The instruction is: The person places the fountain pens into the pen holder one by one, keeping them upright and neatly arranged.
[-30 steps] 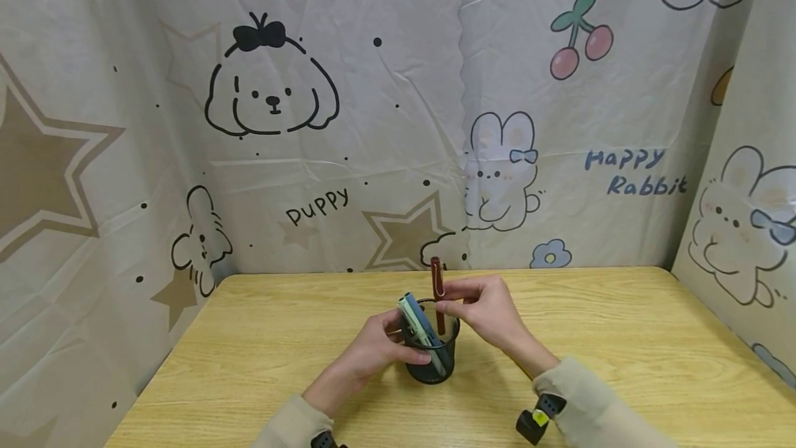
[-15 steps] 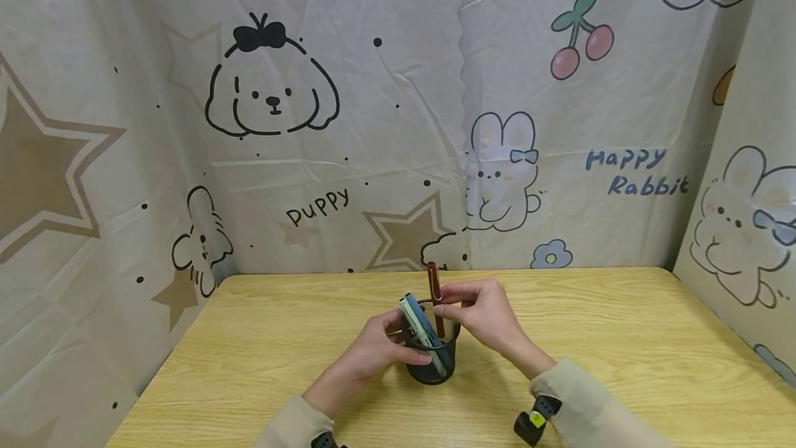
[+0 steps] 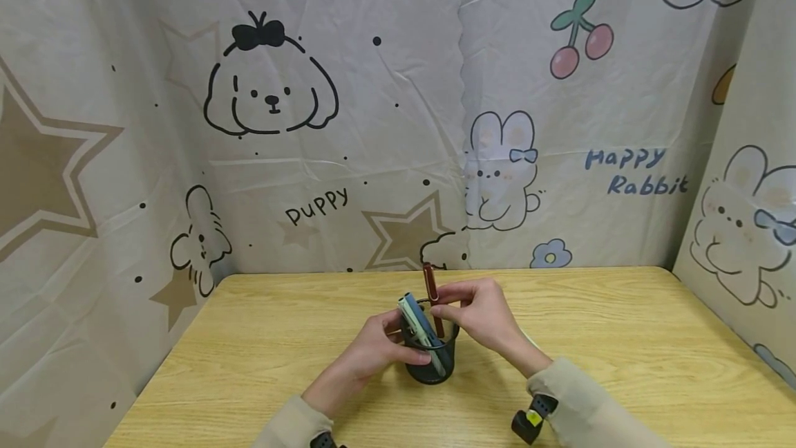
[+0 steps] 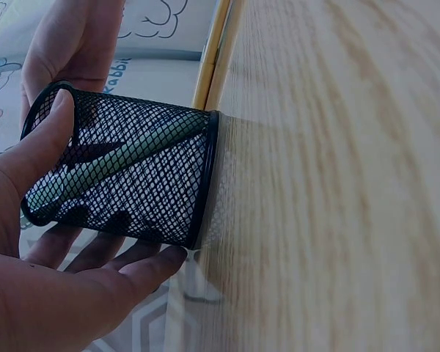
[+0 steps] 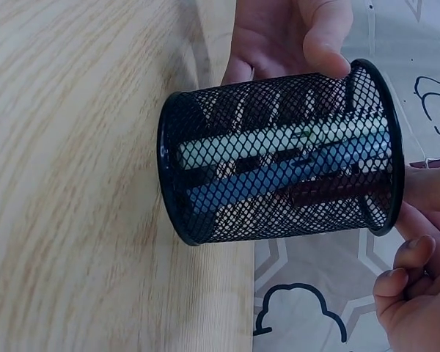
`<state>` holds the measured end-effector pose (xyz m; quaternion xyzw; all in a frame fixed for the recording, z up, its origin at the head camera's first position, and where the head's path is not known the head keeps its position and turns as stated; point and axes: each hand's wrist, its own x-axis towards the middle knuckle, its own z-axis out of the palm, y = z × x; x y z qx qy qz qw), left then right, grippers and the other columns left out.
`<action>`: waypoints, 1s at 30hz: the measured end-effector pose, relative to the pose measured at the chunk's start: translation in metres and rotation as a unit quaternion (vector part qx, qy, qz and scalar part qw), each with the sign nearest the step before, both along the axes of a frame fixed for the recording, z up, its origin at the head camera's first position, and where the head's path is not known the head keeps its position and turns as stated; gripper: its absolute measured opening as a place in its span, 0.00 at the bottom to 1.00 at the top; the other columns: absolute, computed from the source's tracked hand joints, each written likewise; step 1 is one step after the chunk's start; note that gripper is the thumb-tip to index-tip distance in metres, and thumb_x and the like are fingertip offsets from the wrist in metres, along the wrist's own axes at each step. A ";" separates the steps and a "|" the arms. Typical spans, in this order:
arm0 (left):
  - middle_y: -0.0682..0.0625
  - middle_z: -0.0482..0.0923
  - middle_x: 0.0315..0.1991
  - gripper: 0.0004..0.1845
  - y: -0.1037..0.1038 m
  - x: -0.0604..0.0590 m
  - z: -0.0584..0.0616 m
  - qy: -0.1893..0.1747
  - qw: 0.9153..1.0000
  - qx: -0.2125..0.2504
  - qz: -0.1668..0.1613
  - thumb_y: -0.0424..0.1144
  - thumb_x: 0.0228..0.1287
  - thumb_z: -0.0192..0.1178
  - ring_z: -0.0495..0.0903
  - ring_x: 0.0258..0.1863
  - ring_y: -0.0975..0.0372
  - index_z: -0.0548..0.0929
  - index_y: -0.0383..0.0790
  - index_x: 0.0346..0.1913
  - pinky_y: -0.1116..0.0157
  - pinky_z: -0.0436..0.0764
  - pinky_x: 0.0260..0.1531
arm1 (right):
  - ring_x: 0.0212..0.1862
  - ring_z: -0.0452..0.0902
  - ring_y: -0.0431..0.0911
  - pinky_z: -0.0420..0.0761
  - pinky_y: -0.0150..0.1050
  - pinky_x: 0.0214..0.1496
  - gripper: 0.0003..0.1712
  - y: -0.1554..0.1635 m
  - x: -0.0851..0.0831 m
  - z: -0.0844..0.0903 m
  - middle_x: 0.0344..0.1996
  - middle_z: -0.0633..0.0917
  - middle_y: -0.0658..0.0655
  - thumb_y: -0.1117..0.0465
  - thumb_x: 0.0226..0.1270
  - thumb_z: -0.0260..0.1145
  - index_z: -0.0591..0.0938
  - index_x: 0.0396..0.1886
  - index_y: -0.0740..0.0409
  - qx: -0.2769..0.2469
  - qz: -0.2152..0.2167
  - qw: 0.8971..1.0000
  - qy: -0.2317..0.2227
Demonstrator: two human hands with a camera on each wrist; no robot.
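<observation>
A black mesh pen cup (image 3: 430, 357) stands on the wooden table (image 3: 249, 351); it also fills the left wrist view (image 4: 125, 176) and right wrist view (image 5: 279, 154). My left hand (image 3: 373, 351) grips the cup's side, thumb on the rim. My right hand (image 3: 479, 313) pinches a dark red pen (image 3: 432, 296) that stands partly inside the cup. A pale green pen (image 5: 271, 143) and a blue pen (image 5: 279, 176) lean inside, the red pen (image 5: 337, 191) beside them.
Cartoon-printed cloth walls (image 3: 398, 109) close off the table at the back, left and right. A wrist-worn camera strap (image 3: 531, 420) shows near my right sleeve. Bare wood surrounds the cup.
The red pen has sunk lower into the cup with my right hand still pinching it. My left hand and the cup stay in place.
</observation>
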<state>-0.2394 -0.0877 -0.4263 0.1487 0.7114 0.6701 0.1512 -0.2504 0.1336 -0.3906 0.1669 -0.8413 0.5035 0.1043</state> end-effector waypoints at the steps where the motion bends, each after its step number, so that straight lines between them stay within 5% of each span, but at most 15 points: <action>1: 0.45 0.83 0.61 0.39 0.000 0.000 0.000 0.000 1.000 0.001 -0.001 0.26 0.52 0.80 0.80 0.62 0.49 0.78 0.32 0.70 0.53 0.78 0.64 | 0.26 0.74 0.46 0.70 0.33 0.25 0.10 0.000 0.000 0.000 0.34 0.92 0.50 0.64 0.59 0.82 0.94 0.41 0.57 0.001 -0.001 1.000 0.001; 17: 0.45 0.85 0.55 0.34 0.000 0.000 -0.002 0.006 1.000 0.014 0.001 0.24 0.51 0.80 0.82 0.57 0.52 0.82 0.34 0.64 0.58 0.81 0.59 | 0.22 0.68 0.42 0.67 0.32 0.25 0.08 0.023 0.002 0.000 0.36 0.92 0.50 0.63 0.61 0.82 0.94 0.40 0.56 -0.015 0.001 1.000 0.014; 30: 0.46 0.85 0.54 0.33 0.000 -0.002 -0.003 0.007 1.000 0.008 0.006 0.25 0.49 0.81 0.82 0.56 0.52 0.83 0.34 0.62 0.58 0.81 0.59 | 0.20 0.66 0.43 0.66 0.34 0.24 0.07 0.066 0.006 -0.003 0.37 0.91 0.51 0.62 0.65 0.79 0.93 0.41 0.55 0.049 -0.016 0.999 -0.002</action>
